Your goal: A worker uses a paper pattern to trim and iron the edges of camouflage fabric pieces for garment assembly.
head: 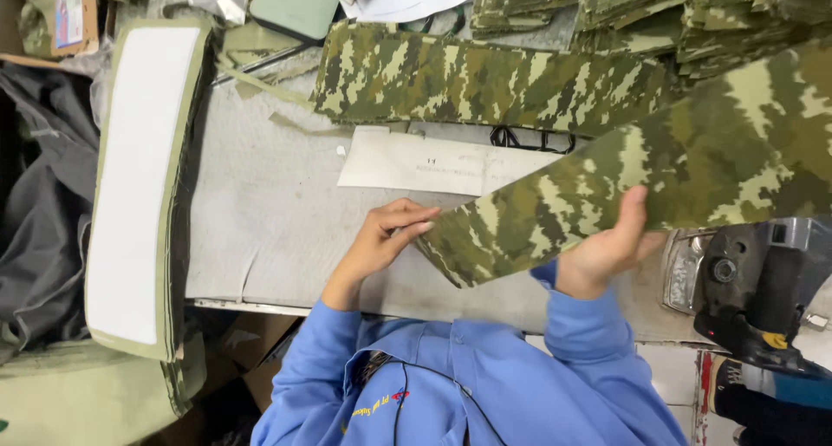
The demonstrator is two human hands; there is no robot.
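Observation:
A long strip of green camouflage fabric (624, 177) runs from the table's middle up to the right edge. My left hand (390, 234) pinches its lower left end between fingers and thumb. My right hand (611, 242) grips the strip's lower edge further right, thumb on top. Both sleeves are blue. A second camouflage strip (485, 82) lies flat across the table behind it, and a white paper pattern piece (433, 162) lies between the two.
Stacks of cut camouflage pieces (685, 17) fill the back right. A long white padded panel with olive edging (139, 177) lies at the left. A grey and black machine (763, 281) stands at the right. Dark cloth (39, 195) hangs far left.

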